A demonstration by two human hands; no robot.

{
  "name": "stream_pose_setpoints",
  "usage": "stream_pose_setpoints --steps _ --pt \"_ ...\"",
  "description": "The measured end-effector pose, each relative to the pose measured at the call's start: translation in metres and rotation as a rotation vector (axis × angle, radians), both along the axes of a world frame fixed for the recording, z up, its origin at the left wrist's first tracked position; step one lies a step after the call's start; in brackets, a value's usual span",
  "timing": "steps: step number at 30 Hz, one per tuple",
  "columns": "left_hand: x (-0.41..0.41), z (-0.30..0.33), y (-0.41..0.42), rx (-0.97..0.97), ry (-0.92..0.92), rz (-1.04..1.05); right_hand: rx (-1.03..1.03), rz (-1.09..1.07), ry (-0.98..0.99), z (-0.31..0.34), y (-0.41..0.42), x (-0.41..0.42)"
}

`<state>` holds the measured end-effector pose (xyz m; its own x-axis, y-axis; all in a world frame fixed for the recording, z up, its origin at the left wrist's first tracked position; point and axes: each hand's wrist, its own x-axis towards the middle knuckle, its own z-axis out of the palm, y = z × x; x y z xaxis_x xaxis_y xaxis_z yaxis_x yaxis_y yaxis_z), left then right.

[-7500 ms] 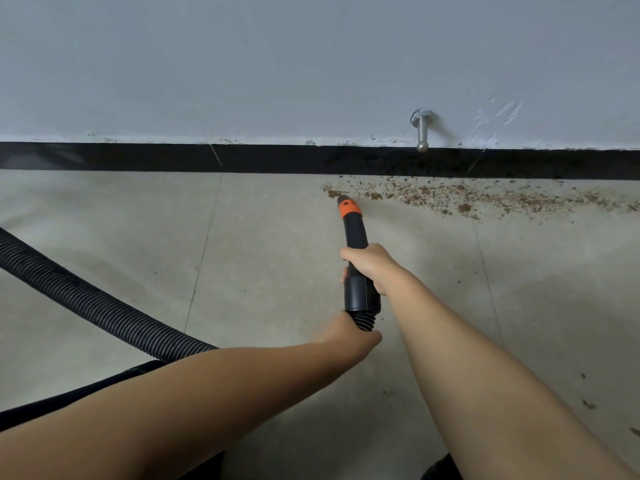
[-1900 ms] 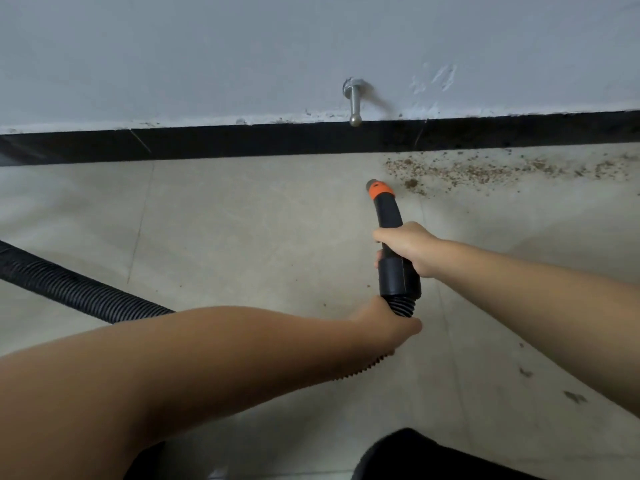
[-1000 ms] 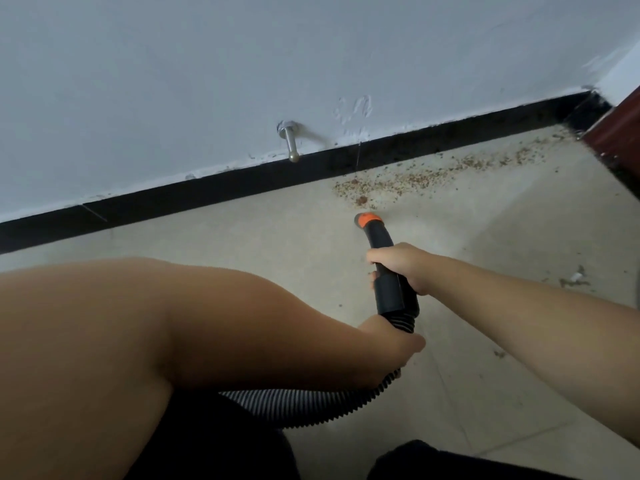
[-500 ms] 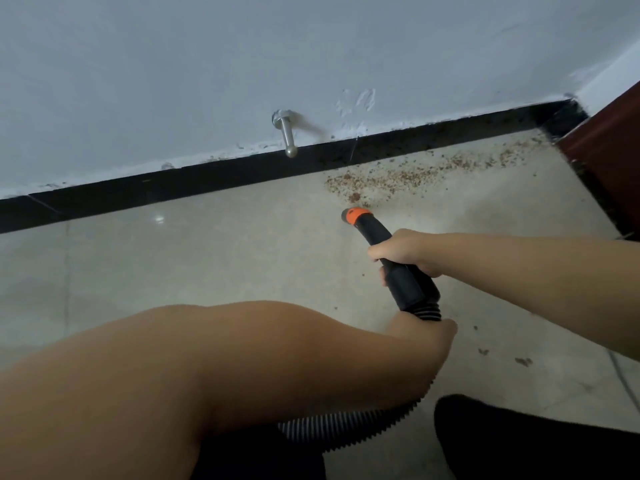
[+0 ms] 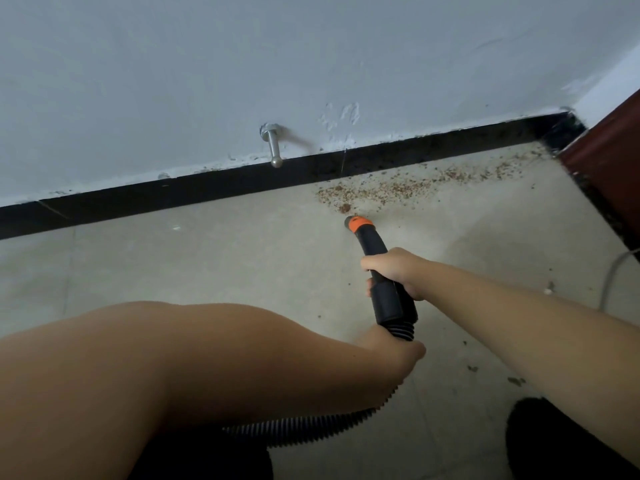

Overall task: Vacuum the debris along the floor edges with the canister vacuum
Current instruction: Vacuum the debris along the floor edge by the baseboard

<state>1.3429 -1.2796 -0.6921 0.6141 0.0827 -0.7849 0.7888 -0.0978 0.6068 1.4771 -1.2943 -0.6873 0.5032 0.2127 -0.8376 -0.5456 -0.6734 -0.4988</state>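
The vacuum nozzle (image 5: 375, 252) is a black tube with an orange tip, and the tip sits low over the floor at the left end of the brown debris (image 5: 412, 188). My right hand (image 5: 393, 270) grips the middle of the nozzle. Just behind it, my left hand (image 5: 394, 355) holds the ribbed black hose (image 5: 311, 429) where it joins the nozzle. The debris runs along the black baseboard (image 5: 207, 190) toward the right corner. The canister itself is hidden.
A metal door stopper (image 5: 273, 145) sticks out of the grey wall above the baseboard. A dark red door frame (image 5: 613, 157) closes the right corner. A pale cord (image 5: 613, 271) and scattered crumbs (image 5: 512, 379) lie on the tiles at right.
The debris strip has shortened from its left end as the nozzle moved right along the baseboard. The tip now sits closer to the crumbs. Both hands keep their grip.
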Motion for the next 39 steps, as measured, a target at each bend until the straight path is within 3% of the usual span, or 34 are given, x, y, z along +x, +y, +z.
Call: stream_pose_setpoints --steps 7,10,23,31,39 --pt "0.027 0.001 -0.025 0.048 -0.025 -0.057 0.031 -0.099 -0.047 0.0 -0.035 0.026" --pt "0.036 0.003 -0.032 0.041 -0.036 0.01 0.031 -0.081 -0.053 0.001 -0.04 0.036" --pt "0.034 -0.007 -0.036 0.065 -0.023 0.373 0.034 0.333 -0.091 -0.008 0.012 0.026" --pt "0.067 0.005 -0.085 0.025 0.006 0.289 -0.029 0.198 -0.098 -0.008 -0.051 0.068" --pt "0.089 -0.004 -0.103 0.057 -0.092 0.187 -0.015 -0.012 -0.095 -0.015 -0.09 0.103"
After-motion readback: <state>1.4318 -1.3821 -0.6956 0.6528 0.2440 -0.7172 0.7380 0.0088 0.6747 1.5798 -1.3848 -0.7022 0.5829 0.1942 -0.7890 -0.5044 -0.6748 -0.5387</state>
